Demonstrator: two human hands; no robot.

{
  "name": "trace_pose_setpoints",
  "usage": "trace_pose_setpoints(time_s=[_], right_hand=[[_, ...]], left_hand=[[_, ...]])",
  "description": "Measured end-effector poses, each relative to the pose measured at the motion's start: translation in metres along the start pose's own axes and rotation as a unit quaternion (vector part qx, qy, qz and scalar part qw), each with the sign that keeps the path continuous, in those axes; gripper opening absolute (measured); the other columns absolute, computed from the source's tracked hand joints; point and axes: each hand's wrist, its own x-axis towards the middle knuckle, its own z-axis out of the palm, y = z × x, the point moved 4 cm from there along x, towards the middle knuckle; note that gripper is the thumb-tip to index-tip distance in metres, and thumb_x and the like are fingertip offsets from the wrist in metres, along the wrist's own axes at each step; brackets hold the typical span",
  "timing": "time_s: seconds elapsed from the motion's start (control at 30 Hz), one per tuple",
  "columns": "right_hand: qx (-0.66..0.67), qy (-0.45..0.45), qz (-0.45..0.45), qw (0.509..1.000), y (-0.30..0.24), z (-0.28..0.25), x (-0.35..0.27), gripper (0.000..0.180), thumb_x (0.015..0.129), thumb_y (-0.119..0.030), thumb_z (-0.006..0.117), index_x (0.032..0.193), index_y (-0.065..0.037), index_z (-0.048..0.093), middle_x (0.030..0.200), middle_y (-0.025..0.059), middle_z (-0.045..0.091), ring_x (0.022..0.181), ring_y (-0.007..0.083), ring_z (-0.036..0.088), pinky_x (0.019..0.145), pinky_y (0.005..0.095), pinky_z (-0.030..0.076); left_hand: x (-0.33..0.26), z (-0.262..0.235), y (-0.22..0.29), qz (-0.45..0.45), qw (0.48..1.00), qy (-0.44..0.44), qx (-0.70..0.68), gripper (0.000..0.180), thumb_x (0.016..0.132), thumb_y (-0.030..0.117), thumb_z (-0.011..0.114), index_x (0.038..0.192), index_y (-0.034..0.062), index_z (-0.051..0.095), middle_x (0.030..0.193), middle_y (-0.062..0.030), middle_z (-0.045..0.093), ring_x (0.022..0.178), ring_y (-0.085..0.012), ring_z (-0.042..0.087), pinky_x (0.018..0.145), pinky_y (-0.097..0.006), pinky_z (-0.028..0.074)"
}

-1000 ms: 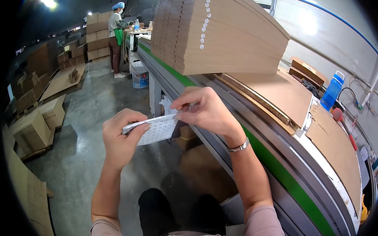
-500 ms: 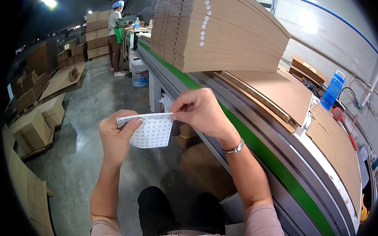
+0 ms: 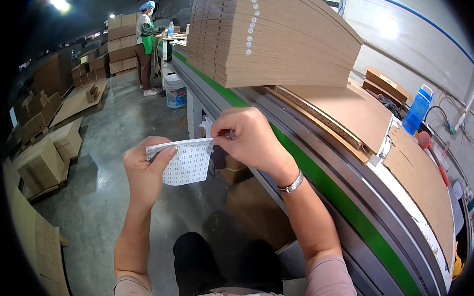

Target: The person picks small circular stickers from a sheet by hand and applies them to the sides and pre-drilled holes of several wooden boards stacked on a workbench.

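presently a white sticker sheet (image 3: 187,162) is held beside the cardboard stack (image 3: 272,39), gripped in the left hand (image 3: 145,171); a sticker is seemingly being peeled by the pinched right hand (image 3: 250,138), then steady pulling is needed.

The white paper sheet printed with small numbers (image 3: 187,162), before tilted and partly folded, now hangs flatter. The right hand (image 3: 250,138) has moved up along its top edge, nearer the tall cardboard stack (image 3: 272,39).
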Motion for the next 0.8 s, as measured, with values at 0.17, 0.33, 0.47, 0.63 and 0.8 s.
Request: trace_pose_setpoints(time_s=[0.17,0.33,0.47,0.63,0.8], right_hand=[[-0.086,0.041,-0.07,0.993,-0.001,0.004,-0.001,0.008,0.068,0.003,0.071,0.075,-0.001,0.068,0.077,0.0094,0.063,0.073,0.0292,0.061,0.067,0.0361,0.051],[-0.125,0.069,-0.119,0.983,0.001,0.006,0.0,0.009,0.067,0.003,0.071,0.073,-0.003,0.067,0.079,0.0068,0.063,0.077,0.027,0.061,0.067,0.037,0.05],[-0.062,0.099,-0.16,0.98,0.013,0.006,0.002,0.011,0.066,0.003,0.072,0.073,-0.005,0.068,0.077,0.0033,0.062,0.075,0.0236,0.059,0.063,0.0344,0.05],[0.147,0.144,-0.007,0.979,0.026,-0.005,0.006,0.007,0.075,0.004,0.073,0.078,-0.002,0.071,0.075,0.0022,0.065,0.066,0.0137,0.058,0.06,0.027,0.048],[0.348,0.356,0.136,0.856,0.053,-0.036,0.023,0.003,0.08,0.002,0.075,0.083,0.003,0.074,0.072,0.0037,0.068,0.06,0.0074,0.054,0.056,0.0228,0.044]], left_hand=[[-0.001,0.002,-0.004,-0.007,1.0,0.007,-0.01,0.006,0.087,0.004,0.072,0.089,-0.0014,0.069,0.075,-0.0001,0.065,0.067,-0.0064,0.057,0.061,-0.023,0.044],[0.002,0.003,-0.007,-0.072,0.995,0.03,-0.059,0.008,0.088,0.005,0.071,0.091,-0.0021,0.068,0.078,-0.0015,0.067,0.068,-0.0071,0.058,0.064,-0.023,0.046],[0.005,0.004,-0.011,-0.093,0.988,0.048,-0.116,0.008,0.087,0.004,0.07,0.09,-0.0035,0.068,0.077,-0.0031,0.068,0.068,-0.0072,0.059,0.062,-0.023,0.046],[0.002,-0.001,-0.018,-0.097,0.982,0.068,-0.149,0.006,0.086,0.0,0.069,0.09,-0.0044,0.067,0.079,-0.0041,0.068,0.069,-0.0084,0.06,0.064,-0.024,0.047],[-0.011,0.002,-0.033,-0.12,0.977,0.036,-0.172,0.004,0.087,-0.001,0.067,0.091,-0.0026,0.067,0.082,-0.004,0.069,0.071,-0.0091,0.061,0.068,-0.025,0.047]])
